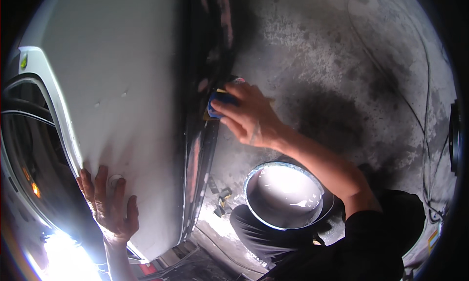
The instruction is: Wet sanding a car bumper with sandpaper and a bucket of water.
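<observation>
My left hand (pixel 110 203) lies on the pale grey car body panel (pixel 122 76), close to its window edge, with the fingers stretched and spread. In my right hand (pixel 254 115) is a blue sanding block (pixel 221 105), with a strip of yellowish sandpaper showing at its edges. The fingers wrap over the block from the right. It is pressed against the dark lower edge (pixel 195 100) of the panel, where scuffed and reddish patches show. The block's working face is hidden.
A bucket (pixel 248 203) of cloudy greyish liquid stands beside my bent leg. Stained concrete floor (pixel 312 51) spreads to the right, crossed by a thin cable (pixel 427 134). A bright lamp (pixel 68 256) glares at lower left. Small dark items (pixel 222 200) lie between panel and bucket.
</observation>
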A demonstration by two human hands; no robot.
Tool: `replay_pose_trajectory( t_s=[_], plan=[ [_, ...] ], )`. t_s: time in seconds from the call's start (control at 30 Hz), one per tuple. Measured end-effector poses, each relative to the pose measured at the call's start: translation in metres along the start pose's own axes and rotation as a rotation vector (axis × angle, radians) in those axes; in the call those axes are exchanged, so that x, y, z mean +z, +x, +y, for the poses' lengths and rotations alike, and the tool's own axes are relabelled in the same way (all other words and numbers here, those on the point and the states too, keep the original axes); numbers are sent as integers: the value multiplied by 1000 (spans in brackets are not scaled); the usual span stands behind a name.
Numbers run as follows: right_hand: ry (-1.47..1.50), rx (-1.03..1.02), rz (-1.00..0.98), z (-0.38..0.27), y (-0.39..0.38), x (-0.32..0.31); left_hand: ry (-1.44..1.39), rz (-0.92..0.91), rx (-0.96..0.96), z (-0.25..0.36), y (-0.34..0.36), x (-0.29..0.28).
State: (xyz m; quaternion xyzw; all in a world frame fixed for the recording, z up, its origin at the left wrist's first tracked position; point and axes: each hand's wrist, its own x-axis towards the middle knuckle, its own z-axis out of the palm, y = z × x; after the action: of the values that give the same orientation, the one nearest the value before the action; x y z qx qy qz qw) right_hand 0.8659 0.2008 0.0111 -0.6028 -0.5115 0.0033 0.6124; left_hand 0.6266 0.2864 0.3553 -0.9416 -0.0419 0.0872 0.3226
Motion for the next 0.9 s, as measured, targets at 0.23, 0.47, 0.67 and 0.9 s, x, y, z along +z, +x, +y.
replay_pose_trajectory(
  t_s=[0.23, 0.47, 0.67, 0.9],
  plan=[
    [32, 25, -80, 24, 11, -15, -5, -18, -10, 0, 0, 1],
    [28, 70, -88, 38, 14, -10, 6, -43, -16, -2, -2, 1],
    [27, 117, 0, 57, 28, -23, 5, -24, -7, -3, -4, 1],
    [67, 138, -18, 58, 16, -12, 26, -40, -1, -3, -2, 1]
  ],
)
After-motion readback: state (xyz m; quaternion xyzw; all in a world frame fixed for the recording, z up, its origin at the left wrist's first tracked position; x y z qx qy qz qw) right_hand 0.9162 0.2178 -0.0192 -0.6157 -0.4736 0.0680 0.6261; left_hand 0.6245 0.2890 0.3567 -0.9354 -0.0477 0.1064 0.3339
